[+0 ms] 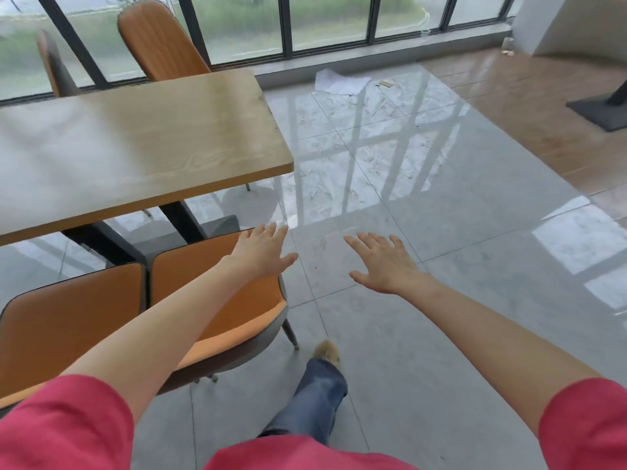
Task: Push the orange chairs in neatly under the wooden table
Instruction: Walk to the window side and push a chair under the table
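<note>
The wooden table (142, 130) fills the upper left. Two orange chairs stand side by side at its near edge, backs toward me: one at the left (68, 323) and one to its right (244, 307). My left hand (263, 251) hovers open over the right chair's back, fingers spread; whether it touches the chair I cannot tell. Over bare floor to the right, my right hand (381, 262) is open and holds nothing. On the table's far side, by the window, stand another orange chair (159, 42) and a further chair (56, 67) seen edge-on.
Glossy grey floor tiles (424, 198) stretch to the right. White paper (339, 81) and scraps lie near the window wall. A black table base (604, 111) sits at the far right on wood flooring. My foot (327, 351) is stepped forward beside the right chair.
</note>
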Action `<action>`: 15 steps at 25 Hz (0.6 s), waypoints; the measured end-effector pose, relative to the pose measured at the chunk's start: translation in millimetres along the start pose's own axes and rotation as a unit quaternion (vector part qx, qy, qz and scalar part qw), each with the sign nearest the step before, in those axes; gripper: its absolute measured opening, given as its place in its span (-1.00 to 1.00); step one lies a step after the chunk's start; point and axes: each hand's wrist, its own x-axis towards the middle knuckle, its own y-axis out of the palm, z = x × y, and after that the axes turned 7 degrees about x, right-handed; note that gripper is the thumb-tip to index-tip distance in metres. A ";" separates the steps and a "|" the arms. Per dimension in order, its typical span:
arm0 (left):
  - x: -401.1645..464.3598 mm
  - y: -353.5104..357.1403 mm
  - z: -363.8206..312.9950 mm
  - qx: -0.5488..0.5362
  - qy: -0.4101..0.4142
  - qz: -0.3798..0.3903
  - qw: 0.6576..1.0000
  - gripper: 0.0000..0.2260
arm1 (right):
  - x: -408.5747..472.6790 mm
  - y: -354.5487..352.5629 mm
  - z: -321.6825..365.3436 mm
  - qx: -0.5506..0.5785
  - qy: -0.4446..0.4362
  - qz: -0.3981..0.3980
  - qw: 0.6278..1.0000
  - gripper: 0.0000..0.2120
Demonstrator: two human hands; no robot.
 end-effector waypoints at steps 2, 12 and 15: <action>36.3 -10.2 -9.2 0.009 0.010 0.011 1.000 -0.40 | 22.4 -11.6 -21.4 -0.004 0.011 -0.002 1.000 -0.35; 232.1 -84.5 -30.0 0.013 0.034 0.045 0.998 -0.39 | 173.1 -88.9 -127.2 0.016 0.028 0.011 0.999 -0.34; 278.0 -101.4 -37.2 0.027 0.037 0.046 0.998 -0.39 | 212.5 -105.5 -157.7 0.017 0.029 0.018 0.999 -0.34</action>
